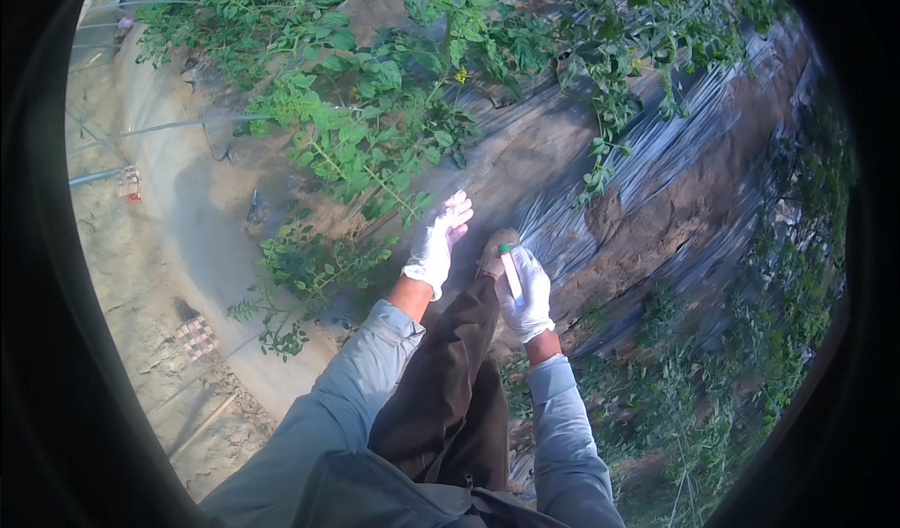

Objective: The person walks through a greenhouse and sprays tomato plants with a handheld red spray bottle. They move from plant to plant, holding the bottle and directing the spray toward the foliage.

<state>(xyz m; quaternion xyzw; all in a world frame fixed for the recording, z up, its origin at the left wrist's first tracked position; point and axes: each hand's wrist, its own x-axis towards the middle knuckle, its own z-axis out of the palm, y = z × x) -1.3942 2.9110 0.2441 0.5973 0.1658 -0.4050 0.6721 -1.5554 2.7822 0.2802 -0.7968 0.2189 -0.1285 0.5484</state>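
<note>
My left hand (437,241), in a thin white glove, is raised beside a leafy tomato plant (344,131). Its fingers are partly spread, and I see nothing held in them. Gripped in my gloved right hand (533,296) is a slim white tube (512,275) with a green cap at its upper end. The tube slants across the palm, above my brown shoe (498,247). Small yellow flowers (460,75) show among the leaves beyond my left hand.
Plastic mulch film (675,141) covers the soil between plant rows. More green plants (710,380) grow at the lower right. Strings (190,126) cross to the left, where a pale path runs past a checkered block (196,337). A drooping plant (601,106) hangs ahead.
</note>
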